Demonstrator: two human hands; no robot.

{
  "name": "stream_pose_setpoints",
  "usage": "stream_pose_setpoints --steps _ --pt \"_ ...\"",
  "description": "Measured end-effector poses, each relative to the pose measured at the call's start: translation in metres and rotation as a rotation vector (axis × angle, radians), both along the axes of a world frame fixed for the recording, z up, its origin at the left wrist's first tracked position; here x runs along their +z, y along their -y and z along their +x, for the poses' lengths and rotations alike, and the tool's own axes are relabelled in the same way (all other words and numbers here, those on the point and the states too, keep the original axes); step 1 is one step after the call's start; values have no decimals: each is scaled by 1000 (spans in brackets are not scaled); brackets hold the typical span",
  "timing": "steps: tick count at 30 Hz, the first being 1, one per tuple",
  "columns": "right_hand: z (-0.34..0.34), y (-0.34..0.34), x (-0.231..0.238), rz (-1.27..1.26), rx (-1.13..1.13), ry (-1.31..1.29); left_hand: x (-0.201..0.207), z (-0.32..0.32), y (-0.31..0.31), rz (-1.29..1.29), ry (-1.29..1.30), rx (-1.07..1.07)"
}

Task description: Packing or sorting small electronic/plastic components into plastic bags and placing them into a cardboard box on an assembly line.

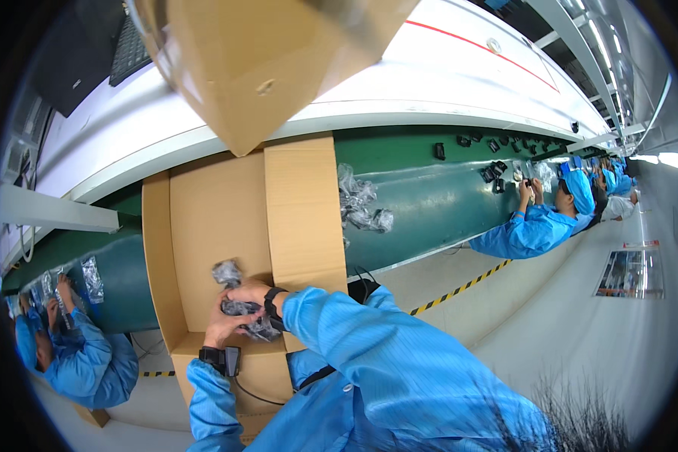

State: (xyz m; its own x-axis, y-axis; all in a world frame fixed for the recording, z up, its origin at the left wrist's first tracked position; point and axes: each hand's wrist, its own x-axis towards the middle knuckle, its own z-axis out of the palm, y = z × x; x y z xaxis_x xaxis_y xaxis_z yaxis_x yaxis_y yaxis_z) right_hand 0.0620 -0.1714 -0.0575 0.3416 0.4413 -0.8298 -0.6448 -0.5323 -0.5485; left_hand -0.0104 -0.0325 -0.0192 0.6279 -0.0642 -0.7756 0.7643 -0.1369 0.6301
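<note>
Both my hands are over the inside of an open cardboard box (217, 203). My left hand (222, 325) is closed around small dark items in clear plastic bags (261, 329), its fingers curled at their left side. My right hand (248, 291) reaches across from the right and grips the same cluster from above. A further plastic-bagged piece (227, 273) juts out past my fingers on the far side. The bags hide the exact kind of the dark items, and motion blurs them a little. Each wrist wears a black strap.
The box's flap (303, 203) lies open on the right. Beyond it, more plastic-bagged items (363, 202) sit on a green worktop (422, 203). A large carton (271, 60) overhangs from the white shelf (444, 68). Co-workers in blue (531, 230) sit left and right.
</note>
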Motion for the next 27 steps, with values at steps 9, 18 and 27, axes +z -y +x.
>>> stream_pose_setpoints --steps 9,18,27 --pt "53 35 139 196 -155 245 123 40 27 444 500 71" --pt "64 280 178 269 -248 929 211 67 293 750 836 -70" --pt "100 492 21 -45 -580 269 1 149 478 306 598 -320"
